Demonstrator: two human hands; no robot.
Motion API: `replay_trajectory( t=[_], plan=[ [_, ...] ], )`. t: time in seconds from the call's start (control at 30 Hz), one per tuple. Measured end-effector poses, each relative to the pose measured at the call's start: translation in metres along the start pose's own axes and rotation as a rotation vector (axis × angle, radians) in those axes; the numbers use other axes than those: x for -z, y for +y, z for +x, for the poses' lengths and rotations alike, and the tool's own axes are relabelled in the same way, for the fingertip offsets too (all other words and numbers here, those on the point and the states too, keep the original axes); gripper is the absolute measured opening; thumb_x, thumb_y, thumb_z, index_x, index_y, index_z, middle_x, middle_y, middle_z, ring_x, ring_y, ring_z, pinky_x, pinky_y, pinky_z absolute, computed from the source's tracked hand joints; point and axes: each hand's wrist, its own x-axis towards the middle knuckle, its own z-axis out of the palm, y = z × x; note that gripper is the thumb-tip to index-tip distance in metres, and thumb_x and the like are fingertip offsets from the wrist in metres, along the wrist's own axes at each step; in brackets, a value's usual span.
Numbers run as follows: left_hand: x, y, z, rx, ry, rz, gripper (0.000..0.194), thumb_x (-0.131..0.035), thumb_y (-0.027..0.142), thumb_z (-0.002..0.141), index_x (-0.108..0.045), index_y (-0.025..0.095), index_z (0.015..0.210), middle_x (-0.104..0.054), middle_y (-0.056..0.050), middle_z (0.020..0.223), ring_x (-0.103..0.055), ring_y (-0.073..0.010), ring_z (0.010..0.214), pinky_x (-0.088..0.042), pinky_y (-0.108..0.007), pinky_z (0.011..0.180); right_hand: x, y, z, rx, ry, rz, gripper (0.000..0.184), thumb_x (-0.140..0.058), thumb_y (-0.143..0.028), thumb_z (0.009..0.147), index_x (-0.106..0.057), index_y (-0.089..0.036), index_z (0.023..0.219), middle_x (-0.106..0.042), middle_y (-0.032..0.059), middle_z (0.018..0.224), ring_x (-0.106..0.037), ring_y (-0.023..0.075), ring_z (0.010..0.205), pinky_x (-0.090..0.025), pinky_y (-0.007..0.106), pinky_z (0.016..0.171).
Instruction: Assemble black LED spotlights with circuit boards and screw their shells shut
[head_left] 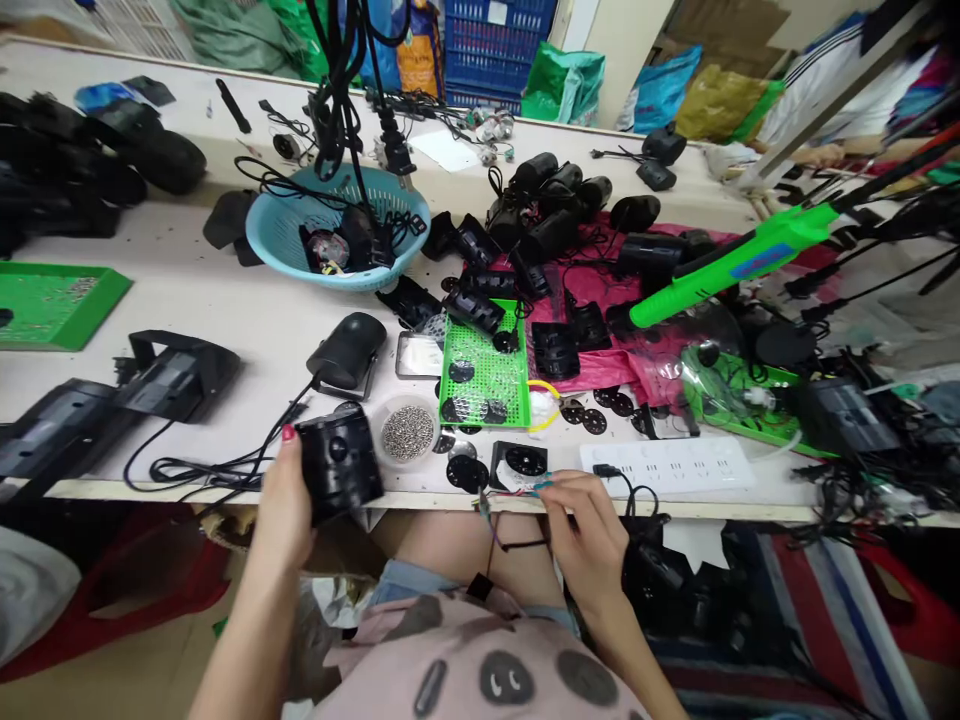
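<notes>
At the table's front edge, my left hand (pixel 286 510) is closed on a black plastic housing (pixel 341 465) with a round knob or boss on its face. The fingertips of my right hand (pixel 589 535) pinch thin coloured wires (pixel 517 492). The wires run left to a small part that I cannot make out, hanging at the edge. Behind them lie a black square part with a slotted disc (pixel 525 460) and another black disc (pixel 466 473). A round tub of small metal screws (pixel 407 432) stands beside the housing.
A green perforated tray (pixel 486 390) holds black parts. A white power strip (pixel 667 465) lies at the right front. Hanging cables reach down into a blue basket (pixel 337 280). A bright green electric screwdriver (pixel 735 265) slants across the right. More black housings (pixel 555 235) are piled behind.
</notes>
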Motion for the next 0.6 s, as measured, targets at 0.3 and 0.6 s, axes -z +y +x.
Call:
replay_trajectory(
  t=[0.3, 0.6],
  plan=[
    [0.029, 0.005, 0.026, -0.682, 0.221, 0.942, 0.029, -0.044, 0.044, 0.097, -0.065, 0.025, 0.103, -0.068, -0.006, 0.091, -0.063, -0.0394, 0.110, -0.048, -0.055, 0.094, -0.017, 0.044, -0.034, -0.006, 0.067, -0.059, 0.019, -0.058, -0.004, 0.090, -0.067, -0.020, 0.089, -0.065, 0.0045, 0.085, -0.068, 0.0181, 0.090, -0.062, 0.037, 0.081],
    [-0.085, -0.027, -0.047, -0.953, -0.843, 0.646, 0.040, -0.066, 0.033, 0.090, -0.060, 0.024, 0.129, -0.064, -0.009, 0.127, -0.059, -0.0249, 0.116, -0.049, -0.040, 0.101, -0.026, 0.044, -0.033, -0.050, 0.090, -0.029, 0.019, -0.056, -0.005, 0.091, -0.068, -0.019, 0.090, -0.066, 0.0058, 0.086, -0.069, 0.0186, 0.092, -0.062, 0.037, 0.081]
  ],
)
